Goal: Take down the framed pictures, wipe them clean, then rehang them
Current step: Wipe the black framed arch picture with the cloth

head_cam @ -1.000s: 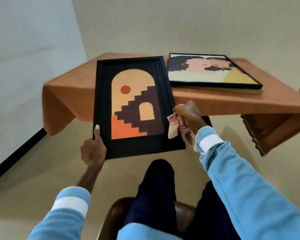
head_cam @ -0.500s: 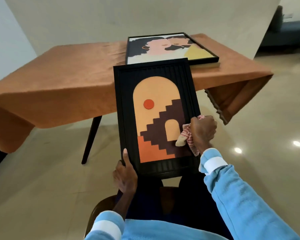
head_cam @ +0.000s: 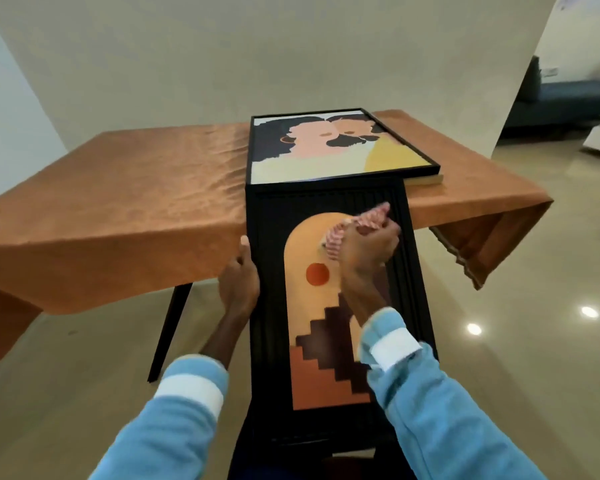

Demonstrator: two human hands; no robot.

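A black-framed picture (head_cam: 274, 299) with an orange arch, a red dot and brown steps lies lengthwise over my lap, its far end against the table edge. My left hand (head_cam: 239, 282) grips its left edge, thumb up along the frame. My right hand (head_cam: 366, 249) holds a bunched red-and-white striped cloth (head_cam: 371, 216) and presses it on the upper part of the arch. A second black-framed picture (head_cam: 340, 150), showing two faces, lies flat on the table just beyond.
The table wears an orange cloth (head_cam: 136, 202) that hangs over its front and right end, with a dark leg (head_cam: 168, 334) below. A plain wall stands behind. Glossy floor spreads right, and a dark sofa (head_cam: 565, 95) sits in the far room.
The arch picture now lies closer and flatter over my lap. My right hand with the cloth has moved from the lower right of the picture up to the top of the arch. My left hand has slid higher along the left edge.
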